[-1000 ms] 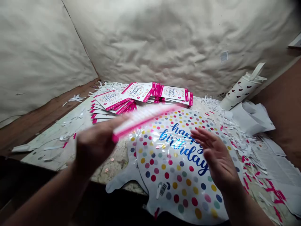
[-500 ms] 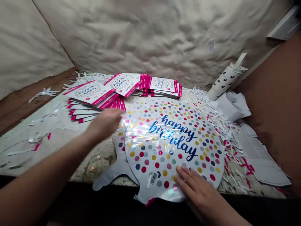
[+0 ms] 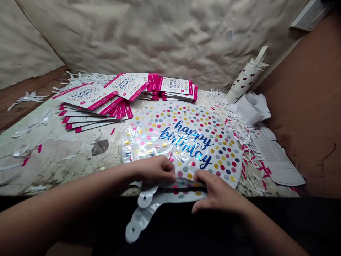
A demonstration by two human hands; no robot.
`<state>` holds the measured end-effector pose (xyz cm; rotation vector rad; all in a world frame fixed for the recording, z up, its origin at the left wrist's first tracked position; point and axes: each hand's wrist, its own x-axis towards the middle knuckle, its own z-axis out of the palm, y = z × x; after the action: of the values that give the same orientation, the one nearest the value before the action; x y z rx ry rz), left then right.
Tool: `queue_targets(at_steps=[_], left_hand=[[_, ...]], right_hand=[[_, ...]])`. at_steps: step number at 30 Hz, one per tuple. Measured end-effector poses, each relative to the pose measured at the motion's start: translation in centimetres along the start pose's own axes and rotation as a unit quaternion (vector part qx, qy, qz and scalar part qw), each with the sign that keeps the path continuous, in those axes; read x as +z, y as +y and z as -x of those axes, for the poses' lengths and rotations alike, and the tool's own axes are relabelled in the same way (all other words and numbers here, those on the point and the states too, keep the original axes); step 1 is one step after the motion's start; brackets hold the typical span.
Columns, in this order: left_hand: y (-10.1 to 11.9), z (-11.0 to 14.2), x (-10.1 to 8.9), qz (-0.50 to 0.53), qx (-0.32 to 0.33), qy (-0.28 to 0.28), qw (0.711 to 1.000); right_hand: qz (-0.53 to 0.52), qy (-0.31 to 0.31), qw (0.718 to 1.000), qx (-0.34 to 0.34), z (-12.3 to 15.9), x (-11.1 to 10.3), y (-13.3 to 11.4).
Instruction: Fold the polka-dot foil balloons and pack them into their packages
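1. The round foil balloon (image 3: 183, 142) lies flat on the table (image 3: 53, 160), directly ahead of the person, with its printed "happy birthday" face up. Its near edge is folded up into a crease.
2. Its long axis runs from the far rim of the disc toward the person, ending in a two-tabbed neck tail (image 3: 142, 217). The tail hangs past the table's near edge and angles down to the left.
3. The left hand (image 3: 154, 170) and right hand (image 3: 217, 190) are both at the near edge, just beside each other but not touching. Each is closed on the folded foil, with the right hand's thumb and fingers pinching the crease. The left hand's thumb is hidden.
4. The right hand is nearer the root of the neck tail, which runs out from beneath it and passes below the left hand.
5. There is one balloon out in the open and two hands in view. Beyond the balloon are three overlapping piles of pink-edged balloon packets (image 3: 128, 85), too many to count exactly.
6. One heart-patterned tumbler (image 3: 245, 80) stands at the far right, beside crumpled white paper (image 3: 252, 108). Shredded paper strips (image 3: 215, 99) lie between it and the packets.
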<state>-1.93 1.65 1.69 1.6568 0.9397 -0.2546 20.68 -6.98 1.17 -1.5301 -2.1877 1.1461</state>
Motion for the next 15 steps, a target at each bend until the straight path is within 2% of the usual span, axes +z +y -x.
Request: queue_targets(at_steps=[2,3,6,8,10,12,15], left_hand=[[0.7,-0.3,-0.8,0.005,0.000,0.002,1.000],[1.2,-0.3,-0.9,-0.010,0.005,0.018,1.000],[2.6,0.9,-0.7,-0.119,0.051,0.103,0.986],[3.1,2.0,-0.6,-0.192,0.093,0.164,0.963],[3.0,3.0,-0.7,-0.203,0.104,0.198,0.953],[2.5,3.5,-0.8,-0.176,0.087,0.221,0.955],[1.1,3.4,-0.2,-0.151,0.089,0.242,0.954]], right_hand=[[-0.035,-0.028,0.999,-0.005,-0.9,-0.4,-1.0],[-0.039,-0.019,0.999,-0.015,-1.3,-0.4,-1.4],[-0.035,0.047,0.998,-0.039,-2.7,0.3,-2.2],[-0.088,0.083,0.992,-0.025,-3.5,0.6,-2.2],[-0.202,0.087,0.975,0.019,-4.0,0.8,-2.0],[-0.319,0.065,0.943,0.063,-4.3,0.9,-1.7],[-0.400,0.008,0.914,0.066,-4.7,1.2,-1.4]])
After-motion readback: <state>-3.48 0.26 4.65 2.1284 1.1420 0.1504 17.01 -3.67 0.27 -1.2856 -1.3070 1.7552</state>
